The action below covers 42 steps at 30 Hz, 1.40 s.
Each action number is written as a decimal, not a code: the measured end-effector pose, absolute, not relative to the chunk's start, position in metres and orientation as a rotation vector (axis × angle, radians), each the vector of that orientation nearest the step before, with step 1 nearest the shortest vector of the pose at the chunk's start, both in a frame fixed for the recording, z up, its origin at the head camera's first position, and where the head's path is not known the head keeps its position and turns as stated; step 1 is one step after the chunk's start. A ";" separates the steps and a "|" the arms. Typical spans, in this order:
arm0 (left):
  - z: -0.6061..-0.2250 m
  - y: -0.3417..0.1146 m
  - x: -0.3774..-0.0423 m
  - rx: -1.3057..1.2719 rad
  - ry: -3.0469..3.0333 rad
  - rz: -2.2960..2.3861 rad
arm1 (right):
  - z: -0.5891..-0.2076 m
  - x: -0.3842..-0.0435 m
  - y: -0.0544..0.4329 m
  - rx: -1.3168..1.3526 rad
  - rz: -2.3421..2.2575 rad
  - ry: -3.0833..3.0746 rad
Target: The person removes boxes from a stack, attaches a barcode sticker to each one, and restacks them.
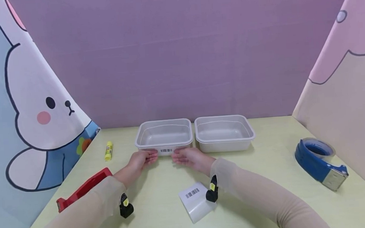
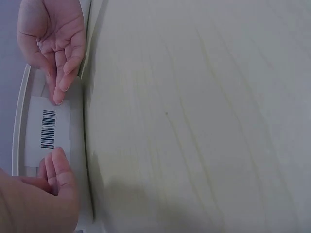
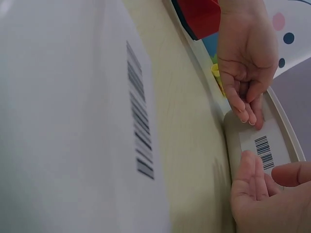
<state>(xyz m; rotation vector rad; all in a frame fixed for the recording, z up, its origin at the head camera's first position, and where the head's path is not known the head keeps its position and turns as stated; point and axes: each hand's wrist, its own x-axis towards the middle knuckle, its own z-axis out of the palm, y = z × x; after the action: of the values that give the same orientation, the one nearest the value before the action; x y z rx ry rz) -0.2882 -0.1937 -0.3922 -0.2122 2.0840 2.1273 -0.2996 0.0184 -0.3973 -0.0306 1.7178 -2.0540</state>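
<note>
A white plastic container (image 1: pixel 163 132) stands at the back of the table, with a white barcode label (image 2: pixel 47 129) on its front wall. My left hand (image 1: pixel 140 161) is at the left end of the label, its fingers extended along the wall. At the label's other end, my right hand (image 1: pixel 194 158) touches the front wall with fingers nearly straight. Between the two sets of fingertips the printed barcode shows. Another barcode label (image 1: pixel 192 204), its lower part curled up, lies on the table below my right wrist.
A second white container (image 1: pixel 225 146) stands close on the right. At left are a yellow glue stick (image 1: pixel 108 151) and a red tool (image 1: pixel 86 188) partly behind my left sleeve. A blue tape dispenser (image 1: pixel 318 163) lies at right. A purple backdrop (image 1: pixel 179 58) rises behind the table.
</note>
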 end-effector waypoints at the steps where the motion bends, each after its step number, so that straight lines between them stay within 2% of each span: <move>1: -0.393 -0.194 -0.289 -0.208 2.091 2.116 | -0.398 -0.300 0.019 -0.035 -2.045 1.721; 20: -0.398 -0.196 -0.295 -0.378 2.121 1.960 | -0.406 -0.305 0.027 0.082 -2.029 1.705; 25: -0.396 -0.193 -0.291 -0.323 2.128 1.874 | -0.399 -0.301 0.039 0.075 -1.991 1.675; 42: -0.390 -0.144 -0.222 0.048 2.237 1.623 | -0.386 -0.277 0.094 -0.095 -1.644 1.941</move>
<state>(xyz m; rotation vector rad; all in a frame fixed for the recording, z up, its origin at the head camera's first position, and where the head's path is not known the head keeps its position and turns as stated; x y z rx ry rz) -0.2222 -0.1445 -0.3897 0.0477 2.2373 1.6230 -0.2769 0.0944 -0.3862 -0.0946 1.9409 -1.6442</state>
